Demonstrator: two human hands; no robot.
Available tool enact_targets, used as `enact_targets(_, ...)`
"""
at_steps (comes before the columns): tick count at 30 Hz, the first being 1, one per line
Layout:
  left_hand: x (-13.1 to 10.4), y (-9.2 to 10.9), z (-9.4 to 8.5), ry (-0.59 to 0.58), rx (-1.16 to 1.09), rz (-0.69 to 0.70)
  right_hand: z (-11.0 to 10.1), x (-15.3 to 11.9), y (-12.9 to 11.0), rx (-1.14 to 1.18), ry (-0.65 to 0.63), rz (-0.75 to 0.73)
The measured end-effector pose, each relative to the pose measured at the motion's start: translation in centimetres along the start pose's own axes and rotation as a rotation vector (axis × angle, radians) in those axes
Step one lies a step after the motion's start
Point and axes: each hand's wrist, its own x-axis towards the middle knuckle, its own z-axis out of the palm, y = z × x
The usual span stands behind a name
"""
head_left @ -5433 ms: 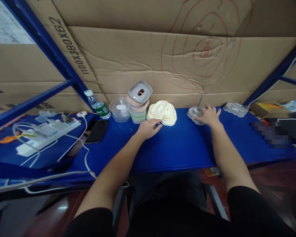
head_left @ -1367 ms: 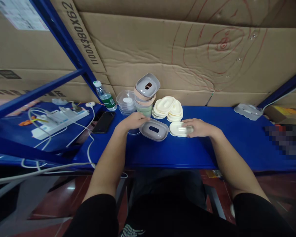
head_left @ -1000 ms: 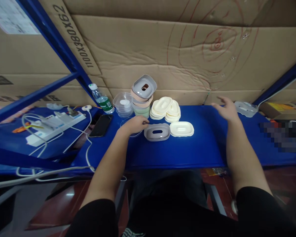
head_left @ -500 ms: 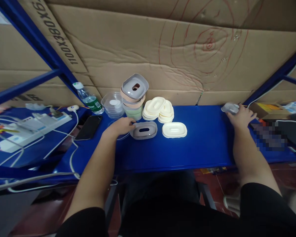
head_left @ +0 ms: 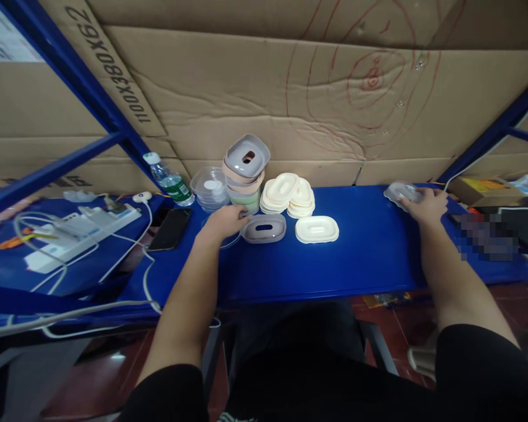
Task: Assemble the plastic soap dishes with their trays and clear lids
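Observation:
At the left end of the grey slotted lid [head_left: 264, 228], my left hand [head_left: 225, 223] has its fingers closed on the lid's edge. A clear round piece lies partly under that hand. Far to the right, my right hand [head_left: 427, 206] grips a clear plastic piece [head_left: 402, 192] over the blue table. A single cream oval piece [head_left: 317, 229] lies right of the grey lid. Behind it, cream pieces [head_left: 283, 190] are piled in two overlapping stacks. Next to them rises a stack of green, pink and grey containers [head_left: 246, 158], topped by a tilted grey slotted one.
Clear bowls [head_left: 210, 186], a water bottle [head_left: 171, 180] and a black phone [head_left: 171, 228] stand or lie at the left. A power strip [head_left: 81, 237] with cables is farther left. At the right edge is an open cardboard box [head_left: 484, 192]. A cardboard wall [head_left: 229, 76] backs the table [head_left: 356, 264].
My right hand has moved slightly left with the clear piece. My left hand stays at the grey lid. The whole view has shifted a little.

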Motion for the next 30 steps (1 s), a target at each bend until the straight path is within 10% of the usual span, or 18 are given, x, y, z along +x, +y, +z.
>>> enact_targets(12, -1.7, 2.6, -2.0, 0.172, -0.095, 0.015, -3.0, -5.7, -6.0, 0.360, -0.259, -0.362)
enact_targets(19, -1.8, 4.0, -1.3, 0.271, -0.223, 0.191, -5.0, -15.3, -15.5, 0.658, -0.332, -1.066)
enact_targets(24, -1.4, 3.2, -1.1, 0.419, -0.267, 0.164, -3.8, -22.7, -21.5, 0.582, -0.656, -1.427)
enact_targets(30, -1.2, 3.5, -0.6, 0.429, -0.253, 0.214, -0.8, -23.6, -22.9, 0.586, -0.705, -1.472)
